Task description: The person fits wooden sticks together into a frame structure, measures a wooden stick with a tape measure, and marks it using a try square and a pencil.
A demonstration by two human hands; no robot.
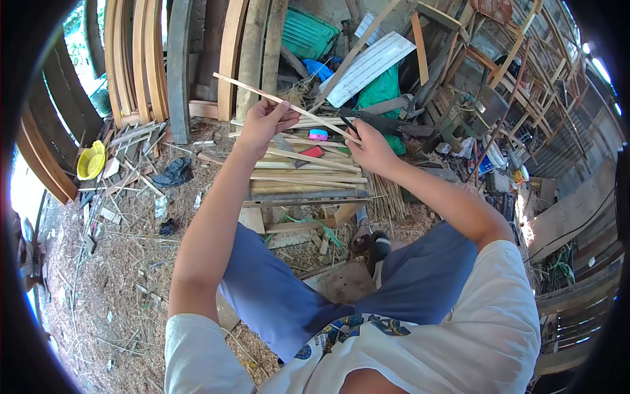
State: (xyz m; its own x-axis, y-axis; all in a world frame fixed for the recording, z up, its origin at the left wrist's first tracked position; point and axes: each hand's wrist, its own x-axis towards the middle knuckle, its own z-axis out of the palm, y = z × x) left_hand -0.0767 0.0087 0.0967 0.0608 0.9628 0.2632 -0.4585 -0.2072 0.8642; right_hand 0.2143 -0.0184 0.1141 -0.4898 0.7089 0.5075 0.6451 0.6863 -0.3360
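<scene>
A thin wooden strip (314,118) slants across in front of me, above a low wooden bench (308,193). My left hand (264,126) pinches it near its middle between thumb and fingers. At its lower right end, my right hand (373,150) closes around a slim black pen-like tool (347,123), with the strip's end at the fingers. The tool's exact kind is too small to tell. Below the hands, more wooden strips (305,165) lie across the bench. Among them are a red flat object (311,155) and a small pink-and-blue item (318,134).
Curved timber pieces (149,62) stand upright at the back left. A yellow basin (91,160) sits on the littered ground. Behind the bench are a green crate (307,34) and a white slatted panel (371,69). Stacked wood frames (525,72) fill the right side.
</scene>
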